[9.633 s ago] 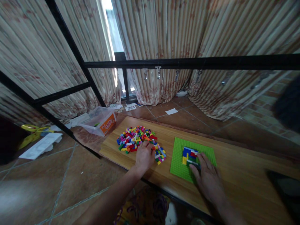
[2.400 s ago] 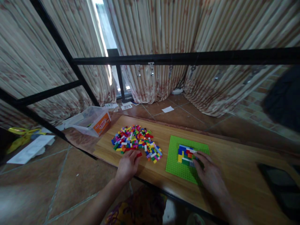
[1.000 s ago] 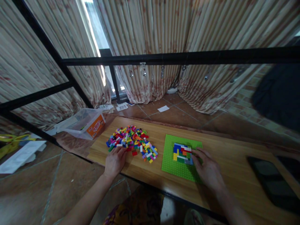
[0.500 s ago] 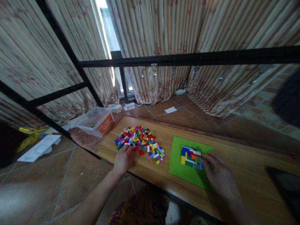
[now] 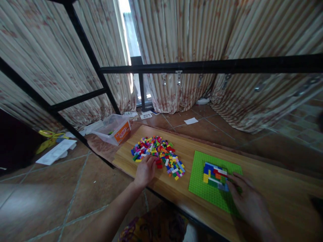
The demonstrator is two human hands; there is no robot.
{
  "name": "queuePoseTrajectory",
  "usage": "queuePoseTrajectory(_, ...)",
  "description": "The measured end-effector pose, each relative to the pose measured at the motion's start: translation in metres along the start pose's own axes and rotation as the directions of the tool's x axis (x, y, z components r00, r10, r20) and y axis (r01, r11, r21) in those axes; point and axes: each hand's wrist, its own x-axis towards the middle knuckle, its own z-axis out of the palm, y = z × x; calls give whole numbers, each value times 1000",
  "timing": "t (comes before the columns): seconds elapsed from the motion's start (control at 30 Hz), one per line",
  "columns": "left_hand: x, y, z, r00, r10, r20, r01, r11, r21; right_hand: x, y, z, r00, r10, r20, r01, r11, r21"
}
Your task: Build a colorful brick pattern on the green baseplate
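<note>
A heap of small coloured bricks [image 5: 157,154] lies on a low wooden board [image 5: 186,143]. My left hand [image 5: 145,169] rests at the heap's near edge, fingers stretched onto the bricks, beside a loose red brick [image 5: 158,165]; I see nothing held in it. To the right lies a green baseplate [image 5: 199,178] carrying a flat patch of joined blue, yellow, red, white and green bricks [image 5: 214,174]. My right hand [image 5: 248,198] lies flat and open on the plate, its fingertips touching the patch's right edge.
A clear plastic box with an orange label [image 5: 113,129] stands on the floor at the board's far left corner. A black metal frame [image 5: 202,65] crosses in front of striped curtains [image 5: 191,33]. A white tray [image 5: 57,151] and paper scraps [image 5: 191,120] lie on the tiled floor.
My left hand has slid a little to the right along the heap's near edge, up to the red brick. My right hand has stayed on the baseplate. The view has swung slightly.
</note>
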Motion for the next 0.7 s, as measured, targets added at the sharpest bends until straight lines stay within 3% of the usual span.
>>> queuePoseTrajectory(0.2, 41, -13, -7, 987, -152, -51, 157, 980, 121, 0, 2, 2, 999, -45, -17, 45, 999, -10)
queuePoseTrajectory(0.47, 79, -26, -9, 959, -213, 187, 153, 945, 290, 1, 1, 3, 998, -57, 26, 57, 998, 12)
queuePoseTrajectory(0.7, 84, -28, -13, 948, -193, 254, 125, 957, 261, 1, -2, 3, 999, -46, 17, 46, 999, 6)
